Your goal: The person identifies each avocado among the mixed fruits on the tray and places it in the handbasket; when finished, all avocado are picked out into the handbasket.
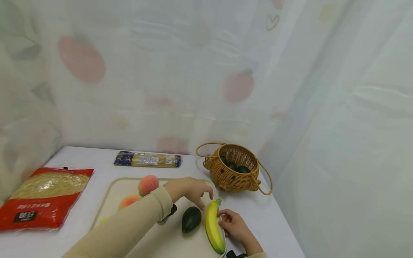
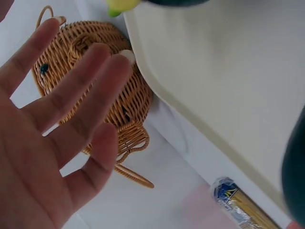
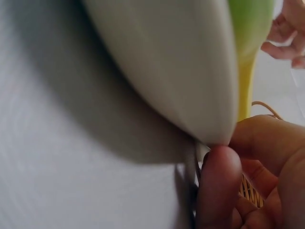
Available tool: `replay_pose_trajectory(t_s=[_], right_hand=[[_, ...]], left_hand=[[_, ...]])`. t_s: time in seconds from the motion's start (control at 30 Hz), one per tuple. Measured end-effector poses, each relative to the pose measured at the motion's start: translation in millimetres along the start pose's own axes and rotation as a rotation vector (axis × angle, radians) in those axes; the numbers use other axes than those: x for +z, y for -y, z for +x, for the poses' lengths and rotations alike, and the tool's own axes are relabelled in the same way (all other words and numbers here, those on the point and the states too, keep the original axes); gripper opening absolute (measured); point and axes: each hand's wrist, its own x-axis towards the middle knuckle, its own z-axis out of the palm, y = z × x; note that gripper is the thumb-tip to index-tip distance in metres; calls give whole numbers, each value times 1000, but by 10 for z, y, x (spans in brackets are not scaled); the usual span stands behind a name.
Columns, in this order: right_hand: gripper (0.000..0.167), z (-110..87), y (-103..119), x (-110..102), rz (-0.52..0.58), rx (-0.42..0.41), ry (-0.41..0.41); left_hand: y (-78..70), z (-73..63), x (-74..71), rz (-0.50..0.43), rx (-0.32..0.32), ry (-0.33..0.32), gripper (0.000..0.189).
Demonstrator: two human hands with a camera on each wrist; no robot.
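A cream tray holds a banana along its right side and a dark avocado beside it. My right hand is at the tray's right edge; in the right wrist view its thumb and index finger pinch the rim. My left hand reaches across the tray, close to the banana's stem end. The left wrist view shows its fingers extended and apart, with nothing held. Part of another dark fruit shows under the left wrist.
Two peaches and a yellow item lie at the tray's left, partly behind my left sleeve. A wicker basket with several dark fruits stands at the back right. A noodle packet lies behind the tray, a red bag to the left.
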Motion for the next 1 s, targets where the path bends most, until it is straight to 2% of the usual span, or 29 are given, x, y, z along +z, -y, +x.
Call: replay_pose_trajectory(t_s=[0.3,0.53,0.77,1.0], right_hand=[[24,10,-40,-23,3,9,-10],[25,22,-22,-33,13,24,-22],[24,11,9,-15,17,36,-20],[23,16,11,4,22,29,-12]], left_hand=[[-60,-95,303,-12,-24,41,35],[-103,-115,465,64,-127,81,36],[-148,-151,566,10,-148,134,34],[-142,-192,554,-24,-136,154,32]])
